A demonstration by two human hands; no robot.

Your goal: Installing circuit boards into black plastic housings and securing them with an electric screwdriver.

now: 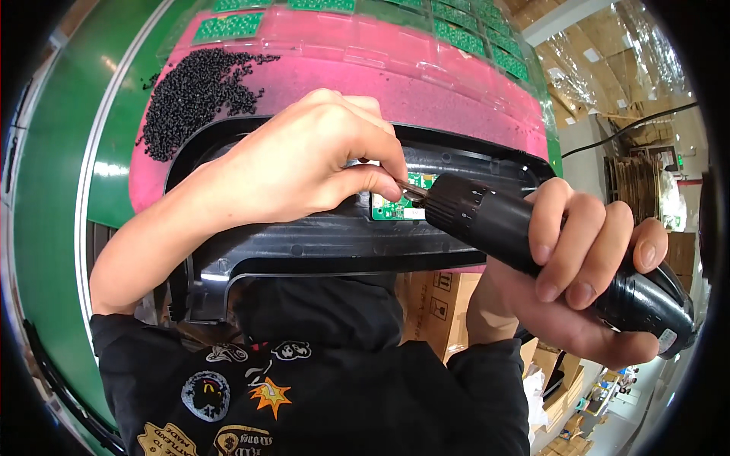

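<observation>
My right hand (574,254) is wrapped round the black body of an electric screwdriver (487,216), which lies nearly level and points left. The thumb and forefinger of my left hand (327,156) pinch the metal screwdriver bit (413,192) near its end; whether a screw sits between the fingertips is hidden. Just beneath the bit lies a green circuit board (386,211), partly covered by my left fingers and the tool. It rests inside a long black plastic housing (304,242), open side up, in front of my body.
Many small black screws (190,99) are heaped on the pink mat (319,64) at the far left. Clear trays hold several green circuit boards (228,27) along the back. A cardboard box (433,308) stands below the housing. At the right a black cable (631,129) hangs.
</observation>
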